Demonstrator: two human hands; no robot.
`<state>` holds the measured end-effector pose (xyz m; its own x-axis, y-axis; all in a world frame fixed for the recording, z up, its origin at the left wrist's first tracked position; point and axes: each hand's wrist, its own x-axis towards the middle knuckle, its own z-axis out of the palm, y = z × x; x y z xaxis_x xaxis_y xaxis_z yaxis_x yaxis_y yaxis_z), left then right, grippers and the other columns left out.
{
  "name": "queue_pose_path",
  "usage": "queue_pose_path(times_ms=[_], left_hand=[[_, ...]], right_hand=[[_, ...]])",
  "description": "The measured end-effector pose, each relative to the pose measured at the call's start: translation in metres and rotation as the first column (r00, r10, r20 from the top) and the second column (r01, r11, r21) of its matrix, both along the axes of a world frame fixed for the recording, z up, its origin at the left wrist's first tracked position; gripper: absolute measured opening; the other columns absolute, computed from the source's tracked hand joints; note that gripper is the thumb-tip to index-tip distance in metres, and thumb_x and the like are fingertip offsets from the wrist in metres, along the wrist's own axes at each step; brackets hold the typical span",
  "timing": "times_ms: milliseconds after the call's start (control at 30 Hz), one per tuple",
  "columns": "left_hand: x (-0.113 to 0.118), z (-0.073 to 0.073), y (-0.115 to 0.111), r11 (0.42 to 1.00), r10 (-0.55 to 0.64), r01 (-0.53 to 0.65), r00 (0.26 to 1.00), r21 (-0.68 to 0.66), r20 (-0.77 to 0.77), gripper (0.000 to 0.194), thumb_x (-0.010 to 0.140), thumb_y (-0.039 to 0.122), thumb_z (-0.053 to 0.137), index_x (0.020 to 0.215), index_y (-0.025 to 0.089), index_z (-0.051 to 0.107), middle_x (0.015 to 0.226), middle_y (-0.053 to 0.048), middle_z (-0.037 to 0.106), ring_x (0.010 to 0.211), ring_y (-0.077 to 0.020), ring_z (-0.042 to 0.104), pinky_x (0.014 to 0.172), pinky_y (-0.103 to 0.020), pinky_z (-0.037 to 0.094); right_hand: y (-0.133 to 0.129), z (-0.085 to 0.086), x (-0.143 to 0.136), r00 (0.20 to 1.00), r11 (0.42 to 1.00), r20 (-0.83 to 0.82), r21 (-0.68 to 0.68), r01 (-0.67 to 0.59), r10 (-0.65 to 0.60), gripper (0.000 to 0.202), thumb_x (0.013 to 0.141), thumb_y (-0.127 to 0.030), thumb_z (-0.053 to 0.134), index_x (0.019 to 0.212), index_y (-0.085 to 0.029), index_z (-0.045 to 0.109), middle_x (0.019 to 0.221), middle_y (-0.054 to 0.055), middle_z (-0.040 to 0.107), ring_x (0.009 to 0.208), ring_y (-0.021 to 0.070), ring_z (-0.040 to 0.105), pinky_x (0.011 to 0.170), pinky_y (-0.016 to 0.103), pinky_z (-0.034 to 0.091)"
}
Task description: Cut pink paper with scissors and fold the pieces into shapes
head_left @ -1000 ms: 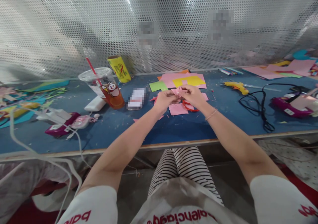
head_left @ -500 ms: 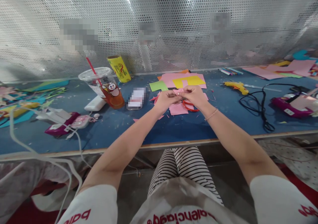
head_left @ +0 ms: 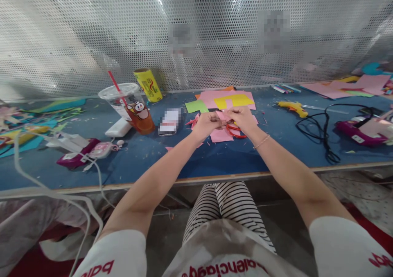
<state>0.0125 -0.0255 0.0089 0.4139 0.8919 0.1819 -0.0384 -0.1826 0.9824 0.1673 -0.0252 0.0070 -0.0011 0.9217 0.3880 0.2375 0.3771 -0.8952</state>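
Between my two hands is a small pink paper piece (head_left: 223, 116), pinched by the fingers of both. My left hand (head_left: 208, 124) is closed on its left side, and my right hand (head_left: 241, 116) is closed on its right side. Scissors with red handles (head_left: 236, 130) lie partly hidden under my right hand. Below the hands a pink paper sheet (head_left: 221, 136) rests on the blue table (head_left: 215, 162). Behind them are larger pink paper (head_left: 211, 98), a yellow strip (head_left: 235, 101) and a green piece (head_left: 196, 106).
To the left stand a phone (head_left: 170, 121), a drink cup with a red straw (head_left: 139, 117), a yellow can (head_left: 147, 85) and a purple power strip (head_left: 76, 154) with white cables. On the right lie a yellow glue gun (head_left: 293, 108), its black cord and another purple strip (head_left: 353, 133).
The pink piece shows a little more between my fingers, which have shifted slightly. Both hands stay in nearly the same place.
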Motion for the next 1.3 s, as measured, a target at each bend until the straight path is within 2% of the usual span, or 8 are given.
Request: queue_pose_path(times_ms=[267,400,467,600,733,833,1067,1300], left_hand=[[0.0,0.003,-0.002,0.998,0.033,-0.033,0.999,-0.046,-0.002,0.028,0.055,0.026,0.078,0.074,0.012,0.063,0.061,-0.001,0.065,0.054,-0.0075,0.06,0.063,-0.025,0.051],[0.0,0.0,0.0,0.995,0.058,-0.056,0.998,-0.08,0.03,0.027,0.056,0.027,0.078,0.068,0.012,0.059,0.06,-0.001,0.063,0.054,-0.0083,0.06,0.063,-0.025,0.051],[-0.001,-0.002,0.003,0.992,0.087,-0.082,0.995,-0.096,0.049,0.028,0.056,0.026,0.078,0.066,0.011,0.057,0.06,-0.001,0.063,0.054,-0.0089,0.061,0.063,-0.026,0.051],[-0.004,-0.005,0.008,0.992,0.085,-0.076,0.993,-0.101,0.08,0.027,0.057,0.026,0.077,0.069,0.011,0.058,0.062,-0.001,0.063,0.056,-0.0095,0.061,0.062,-0.026,0.05],[-0.004,-0.003,0.007,0.995,0.07,-0.07,0.998,-0.067,-0.008,0.026,0.058,0.025,0.077,0.067,0.012,0.057,0.058,-0.001,0.063,0.054,-0.0099,0.06,0.063,-0.027,0.049],[-0.003,-0.002,0.004,0.998,0.052,-0.054,0.998,-0.041,-0.034,0.026,0.059,0.026,0.077,0.067,0.013,0.055,0.059,-0.001,0.063,0.055,-0.0092,0.06,0.065,-0.028,0.05],[-0.001,-0.004,0.003,1.0,0.018,-0.018,0.999,0.007,0.04,0.031,0.066,0.04,0.071,0.073,0.012,0.059,0.068,-0.002,0.065,0.058,-0.009,0.062,0.061,-0.024,0.05],[-0.002,0.001,0.002,0.997,0.042,-0.043,0.999,0.07,0.017,0.027,0.067,0.036,0.07,0.072,0.012,0.059,0.067,-0.001,0.064,0.054,-0.0065,0.059,0.058,-0.021,0.049]], right_hand=[[0.0,-0.001,-0.002,1.0,0.999,0.01,-0.019,0.028,-0.027,0.037,0.062,-0.048,0.07,0.052,-0.016,0.053,0.046,-0.003,0.047,0.045,0.008,0.045,0.045,0.023,0.037],[0.002,-0.002,0.0,0.999,1.0,-0.035,-0.008,-0.013,0.013,0.04,0.071,-0.052,0.061,0.054,-0.017,0.052,0.048,-0.003,0.046,0.044,0.0079,0.044,0.046,0.024,0.038],[0.002,-0.001,0.001,0.999,0.999,-0.036,0.025,-0.031,0.032,0.034,0.074,-0.05,0.057,0.064,-0.017,0.058,0.057,-0.001,0.054,0.051,0.0095,0.049,0.051,0.025,0.043],[0.001,0.0,0.001,0.997,0.991,0.066,0.125,-0.051,0.043,0.022,0.067,-0.033,0.067,0.083,-0.017,0.065,0.082,0.004,0.065,0.076,0.0136,0.059,0.071,0.027,0.047],[0.0,-0.001,0.0,0.993,0.993,0.068,0.066,-0.101,0.096,0.013,0.067,-0.029,0.065,0.07,-0.017,0.063,0.071,0.002,0.063,0.066,0.0122,0.057,0.064,0.026,0.046],[0.001,-0.001,0.001,0.997,0.995,0.032,0.074,-0.073,0.071,0.014,0.066,-0.029,0.067,0.063,-0.016,0.061,0.066,0.001,0.061,0.062,0.0112,0.056,0.06,0.026,0.045],[0.004,-0.002,0.005,0.984,0.987,-0.083,-0.008,-0.159,0.158,0.022,0.064,-0.037,0.068,0.069,-0.016,0.064,0.068,0.002,0.062,0.061,0.0121,0.058,0.061,0.028,0.048],[0.001,-0.001,0.001,0.994,0.994,-0.036,0.027,-0.105,0.106,0.022,0.066,-0.038,0.067,0.071,-0.017,0.065,0.066,0.002,0.062,0.06,0.012,0.055,0.06,0.028,0.047]])
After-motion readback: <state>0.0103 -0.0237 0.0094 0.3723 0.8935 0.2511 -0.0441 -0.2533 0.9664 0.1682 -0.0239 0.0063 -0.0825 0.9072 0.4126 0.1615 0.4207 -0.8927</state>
